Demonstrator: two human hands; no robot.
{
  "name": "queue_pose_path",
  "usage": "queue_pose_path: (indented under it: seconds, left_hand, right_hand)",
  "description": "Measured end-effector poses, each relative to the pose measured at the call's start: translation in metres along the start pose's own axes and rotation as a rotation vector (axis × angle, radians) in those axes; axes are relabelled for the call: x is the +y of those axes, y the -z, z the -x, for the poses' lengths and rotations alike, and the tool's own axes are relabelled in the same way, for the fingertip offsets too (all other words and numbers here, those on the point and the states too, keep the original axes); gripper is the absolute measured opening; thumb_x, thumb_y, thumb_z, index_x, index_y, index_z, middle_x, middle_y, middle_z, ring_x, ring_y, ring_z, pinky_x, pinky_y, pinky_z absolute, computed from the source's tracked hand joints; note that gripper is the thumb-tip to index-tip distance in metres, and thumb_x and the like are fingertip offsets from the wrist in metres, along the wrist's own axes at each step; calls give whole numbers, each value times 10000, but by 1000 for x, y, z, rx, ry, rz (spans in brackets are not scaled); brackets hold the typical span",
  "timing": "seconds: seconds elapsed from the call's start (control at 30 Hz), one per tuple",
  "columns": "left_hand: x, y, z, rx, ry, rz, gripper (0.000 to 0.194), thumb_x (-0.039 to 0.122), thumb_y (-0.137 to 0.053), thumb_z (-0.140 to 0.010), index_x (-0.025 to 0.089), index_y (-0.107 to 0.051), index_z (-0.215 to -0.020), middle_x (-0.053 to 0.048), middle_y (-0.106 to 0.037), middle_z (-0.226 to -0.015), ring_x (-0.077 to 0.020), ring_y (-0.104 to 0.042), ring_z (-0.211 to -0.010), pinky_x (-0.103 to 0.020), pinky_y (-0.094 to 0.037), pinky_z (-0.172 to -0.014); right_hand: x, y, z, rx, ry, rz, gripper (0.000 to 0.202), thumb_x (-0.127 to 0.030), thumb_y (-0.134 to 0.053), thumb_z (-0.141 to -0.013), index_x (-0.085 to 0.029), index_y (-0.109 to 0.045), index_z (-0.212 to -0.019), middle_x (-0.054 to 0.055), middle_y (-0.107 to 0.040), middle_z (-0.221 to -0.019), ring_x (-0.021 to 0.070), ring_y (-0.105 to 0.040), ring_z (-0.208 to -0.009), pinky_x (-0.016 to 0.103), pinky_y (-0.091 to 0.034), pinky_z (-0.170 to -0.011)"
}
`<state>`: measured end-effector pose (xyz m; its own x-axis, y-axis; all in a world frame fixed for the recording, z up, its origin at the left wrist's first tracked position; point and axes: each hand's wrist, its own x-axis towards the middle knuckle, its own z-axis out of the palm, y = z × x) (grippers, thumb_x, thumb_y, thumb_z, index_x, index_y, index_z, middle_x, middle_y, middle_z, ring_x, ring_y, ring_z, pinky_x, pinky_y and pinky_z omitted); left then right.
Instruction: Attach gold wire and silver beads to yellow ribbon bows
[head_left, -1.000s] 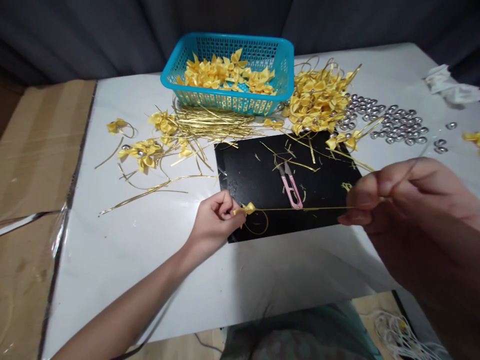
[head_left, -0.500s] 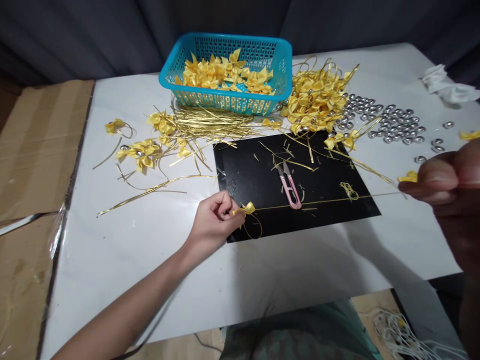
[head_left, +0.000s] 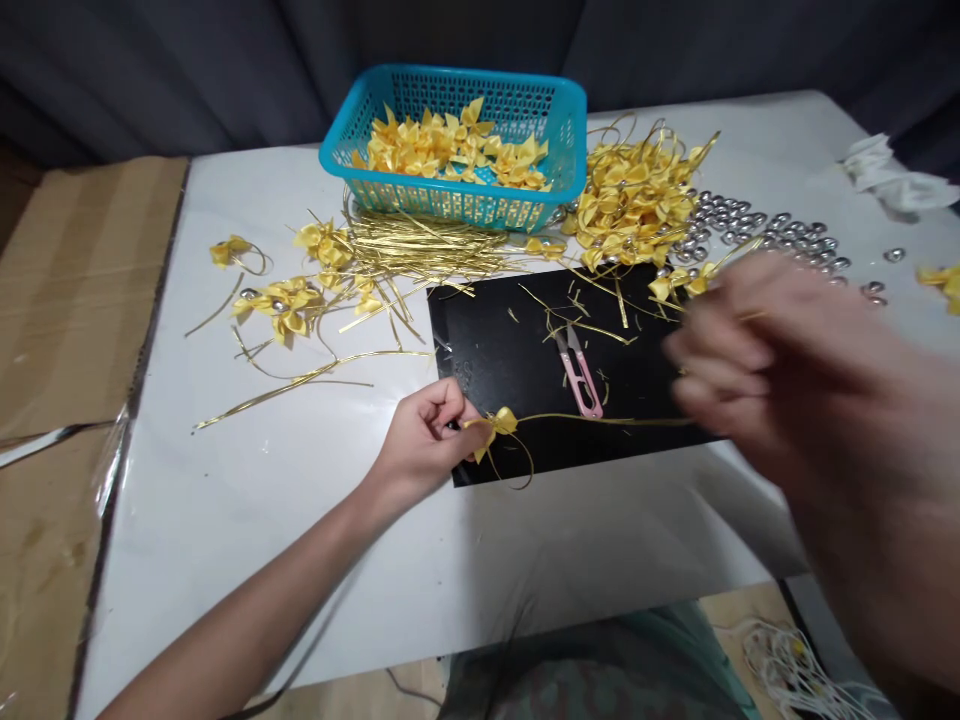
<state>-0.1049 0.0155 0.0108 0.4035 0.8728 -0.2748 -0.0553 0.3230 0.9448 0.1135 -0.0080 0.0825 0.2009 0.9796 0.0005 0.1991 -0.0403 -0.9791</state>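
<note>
My left hand (head_left: 439,425) is closed in a pinch on a yellow ribbon bow (head_left: 504,421) above the black mat's left front corner. A small loop of gold cord hangs below the bow. From it, a slack gold cord (head_left: 577,418) runs right to my right hand (head_left: 739,350). That hand is smeared by motion, but its fingers look curled, and a gold strand shows at them. The exact grip is hidden. Pink thread snips (head_left: 581,380) lie on the mat between my hands.
A teal basket (head_left: 454,190) of yellow bows stands at the back. Beside it are a pile of corded bows (head_left: 634,205), silver beads (head_left: 731,220) and a bundle of gold cords (head_left: 427,245). Loose bows (head_left: 281,305) lie at left. Cord scraps litter the black mat (head_left: 495,340).
My right hand has moved left from the table's right side to over the mat's right part. The cord between my hands has gone from taut to slack. My left hand has barely moved.
</note>
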Motion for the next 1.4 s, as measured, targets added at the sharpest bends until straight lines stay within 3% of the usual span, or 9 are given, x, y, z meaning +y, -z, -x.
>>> queue_pose_path:
  seconds: [0.07,0.13,0.37,0.57,0.83,1.1,1.2,1.3,1.4]
  left_hand:
    - [1,2,0,-40,10,71,368,108,-631,-635,201,-282,-566,64,-480,-516,-51,-424,-445,-201,-296,-435]
    - [2,3,-1,-69,19,110,360,112,-636,-649,196,-294,-571,63,-493,-533,-48,-426,-461,-198,-304,-452]
    - [2,3,-1,-71,22,92,343,138,-639,-684,194,-316,-581,49,-502,-562,-58,-412,-488,-210,-278,-452]
    - [2,3,0,-55,15,36,373,132,-650,-664,197,-297,-563,48,-464,-552,-58,-375,-477,-227,-236,-440]
    - [2,2,0,-49,6,49,359,98,-633,-656,195,-305,-548,50,-479,-538,-56,-399,-476,-214,-282,-451]
    - [0,0,2,102,-157,-170,388,96,-594,-687,200,-253,-532,37,-469,-542,-80,-420,-513,-225,-317,-487]
    - [-1,-1,6,178,-305,-358,399,73,-571,-703,199,-234,-531,29,-487,-559,-84,-428,-525,-230,-324,-502]
    - [-2,-1,7,178,-371,-438,406,69,-558,-719,201,-220,-537,26,-484,-565,-90,-439,-529,-235,-323,-504]
    - [-4,-1,7,145,-395,-474,417,60,-551,-719,203,-200,-544,30,-453,-556,-92,-424,-527,-241,-316,-506]
  right_hand:
    - [7,-23,4,-249,-323,-221,213,-367,-514,-814,-223,-408,-698,-71,-216,-536,74,-167,-427,219,-195,-366]
    - [16,-41,9,-315,-483,-307,253,-363,-539,-806,-209,-387,-674,-75,-202,-550,68,-135,-458,214,-145,-393]
    - [27,-57,21,-307,-423,-96,300,-351,-773,-584,-175,-533,-618,-97,-194,-494,51,-169,-466,223,-116,-442]
    - [29,-54,18,-107,-565,-324,252,-418,-614,-760,-178,-557,-711,-94,-190,-490,59,-135,-448,218,-99,-401]
    - [30,-55,22,-370,-685,-362,352,-409,-656,-736,-181,-422,-606,-96,-174,-499,56,-92,-465,211,-71,-398]
    - [38,-12,14,-502,-530,147,301,-471,-631,-735,-175,-607,-782,-90,-256,-471,53,-176,-419,198,-98,-373]
    - [41,15,14,-583,-328,376,348,-434,-693,-690,-168,-526,-541,-79,-210,-466,55,-162,-444,196,-101,-374]
    - [35,30,15,-663,-339,288,511,-457,-665,-717,-178,-332,-449,-63,-179,-483,55,-152,-438,197,-93,-360]
    - [23,32,18,-540,-423,22,514,-487,-624,-748,-192,-309,-468,-63,-181,-451,50,-132,-391,198,-77,-330]
